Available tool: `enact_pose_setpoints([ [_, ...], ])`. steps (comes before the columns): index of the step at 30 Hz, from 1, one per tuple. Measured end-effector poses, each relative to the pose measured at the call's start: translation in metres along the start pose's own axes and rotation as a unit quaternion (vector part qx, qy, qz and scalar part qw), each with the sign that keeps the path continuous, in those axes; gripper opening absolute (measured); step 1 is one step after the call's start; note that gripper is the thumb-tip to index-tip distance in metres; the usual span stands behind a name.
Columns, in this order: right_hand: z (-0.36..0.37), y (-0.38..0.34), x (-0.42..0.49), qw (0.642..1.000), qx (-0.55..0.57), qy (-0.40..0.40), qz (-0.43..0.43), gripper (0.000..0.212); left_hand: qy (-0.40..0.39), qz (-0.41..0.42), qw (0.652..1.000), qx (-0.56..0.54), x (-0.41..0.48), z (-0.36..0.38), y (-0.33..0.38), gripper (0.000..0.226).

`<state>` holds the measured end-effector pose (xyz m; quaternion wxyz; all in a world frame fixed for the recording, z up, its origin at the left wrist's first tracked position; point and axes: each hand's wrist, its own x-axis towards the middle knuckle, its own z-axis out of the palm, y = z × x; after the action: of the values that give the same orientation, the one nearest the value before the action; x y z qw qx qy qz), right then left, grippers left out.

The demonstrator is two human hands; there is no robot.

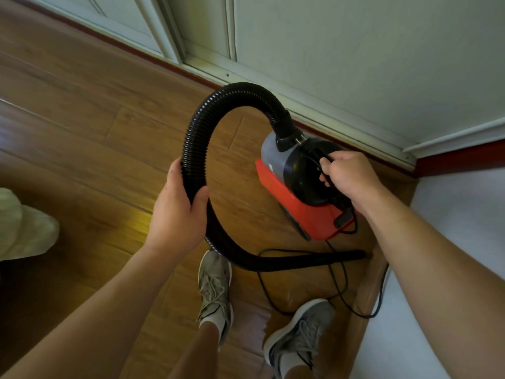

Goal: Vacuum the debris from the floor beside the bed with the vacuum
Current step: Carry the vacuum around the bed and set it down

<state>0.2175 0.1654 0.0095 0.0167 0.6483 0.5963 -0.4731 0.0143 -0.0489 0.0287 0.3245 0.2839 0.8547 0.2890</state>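
Observation:
A small red, grey and black vacuum (284, 192) hangs just above the wooden floor (82, 127), near the white wall. My right hand (347, 176) is shut on its black top handle. A black ribbed hose (207, 116) arches up from the vacuum's top and loops down to the left. My left hand (177, 209) grips the hose partway along. The hose ends in a narrow black nozzle (347, 255) lying low near the bed's edge. I see no debris on the floor.
The white bed (451, 242) fills the right side. A thin black power cord (338, 291) loops on the floor by my two grey sneakers (216, 291). White cupboard doors (131, 23) and a red skirting run along the back. A pale fabric object (24, 228) sits at left.

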Motion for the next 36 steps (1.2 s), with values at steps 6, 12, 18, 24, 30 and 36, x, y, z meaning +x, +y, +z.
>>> enact_pose_setpoints([
  [6,-0.023,-0.046,-0.058,0.999,0.026,0.006,-0.017,0.030,0.026,0.003,0.999,-0.038,-0.025,-0.049,0.041,0.053],
  [12,-0.050,-0.101,-0.118,0.998,0.047,0.001,-0.038,0.026,0.062,0.017,0.996,-0.064,-0.045,-0.101,0.089,0.048],
  [18,-0.085,-0.169,-0.182,0.996,0.075,0.005,-0.051,0.025,0.087,0.022,0.993,-0.081,-0.069,-0.164,0.140,0.048],
  [24,-0.110,-0.234,-0.244,0.992,0.097,-0.002,-0.084,0.026,0.132,0.055,0.986,-0.084,-0.099,-0.232,0.191,0.051],
  [30,-0.132,-0.296,-0.304,0.984,0.116,-0.024,-0.136,0.027,0.186,0.084,0.974,-0.102,-0.133,-0.299,0.237,0.049],
  [36,-0.154,-0.363,-0.368,0.971,0.108,-0.052,-0.206,0.029,0.271,0.098,0.951,-0.111,-0.185,-0.364,0.280,0.039],
])
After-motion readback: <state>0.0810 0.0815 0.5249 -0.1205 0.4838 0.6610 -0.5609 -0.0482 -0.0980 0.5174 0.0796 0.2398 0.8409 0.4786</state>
